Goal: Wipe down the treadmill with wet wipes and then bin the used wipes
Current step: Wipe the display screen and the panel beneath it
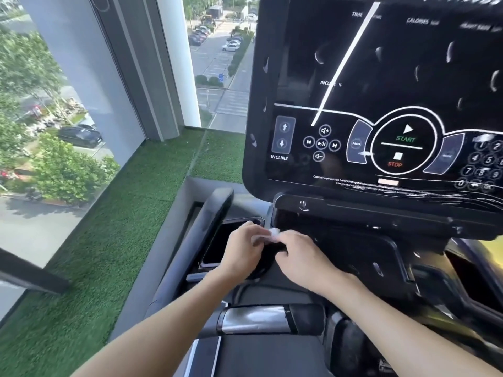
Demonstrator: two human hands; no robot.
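The treadmill's black console [381,104] fills the upper right, with START and STOP markings and wet streaks on its lower edge. Below it, my left hand [243,251] and my right hand [302,257] meet over the dark tray [223,240] on the console's left side. Between their fingertips is a small white wet wipe [272,234], pinched by both hands. The wipe is bunched and mostly hidden by my fingers. A silver and black handlebar [261,319] crosses below my forearms.
A black side handrail [201,235] runs up on the left of the tray. Green artificial turf [109,240] covers the floor left of the treadmill, up to a tall glass window [54,104] and a white column [177,61]. No bin is in view.
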